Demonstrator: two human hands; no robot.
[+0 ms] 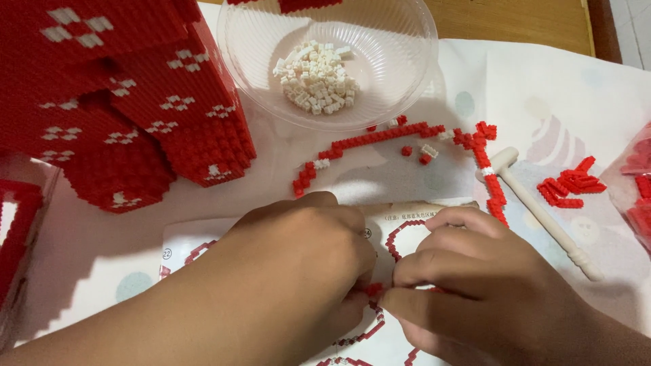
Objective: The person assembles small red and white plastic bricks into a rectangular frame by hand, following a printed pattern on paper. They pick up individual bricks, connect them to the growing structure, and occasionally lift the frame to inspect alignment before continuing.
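Where both hands' fingers (390,298) meet, small red brick (373,289) pinched between, over instruction sheet (178,244)

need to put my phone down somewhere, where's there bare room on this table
Bare cloth lies right of the white mallet, below the loose red bricks, and left of the instruction sheet. It is crowded around the clear bowl, the red block model and both hands.

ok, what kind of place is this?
Likely a home hobby table, not a workshop. A white patterned cloth covers a wooden table; a large red micro-brick model, a clear bowl of white bricks and an instruction sheet lie under both hands.
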